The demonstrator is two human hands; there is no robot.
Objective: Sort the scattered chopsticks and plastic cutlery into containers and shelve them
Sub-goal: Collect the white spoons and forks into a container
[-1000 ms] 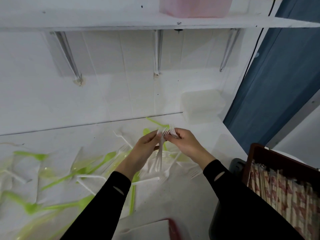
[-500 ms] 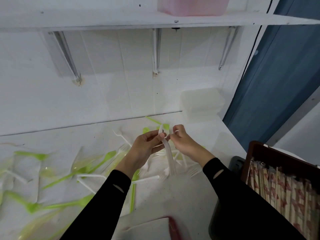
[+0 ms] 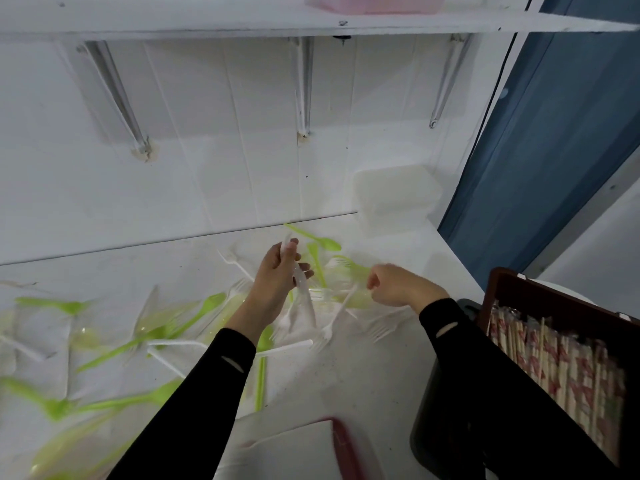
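My left hand [image 3: 277, 278] is closed around a bundle of white plastic forks [image 3: 302, 289], held upright over the white table [image 3: 363, 375]. My right hand [image 3: 394, 284] hovers low to the right of it, fingers curled, over loose white forks [image 3: 332, 320] and green spoons [image 3: 311, 240]; whether it holds anything I cannot tell. More green cutlery [image 3: 145, 330] in clear wrappers lies scattered across the left of the table. A dark brown box [image 3: 498, 282] at the right holds several paper-wrapped chopsticks [image 3: 554, 355].
A translucent lidded container [image 3: 398, 202] stands at the table's back right corner. A pink container [image 3: 374, 3] sits on the white shelf [image 3: 242, 26] overhead. A red-edged white tray [image 3: 311, 452] lies at the near edge. A blue curtain [image 3: 554, 150] hangs at the right.
My hands have come apart. The left hand keeps the fork bundle; the right hand has let go and dropped down to the right, toward the loose forks on the table.
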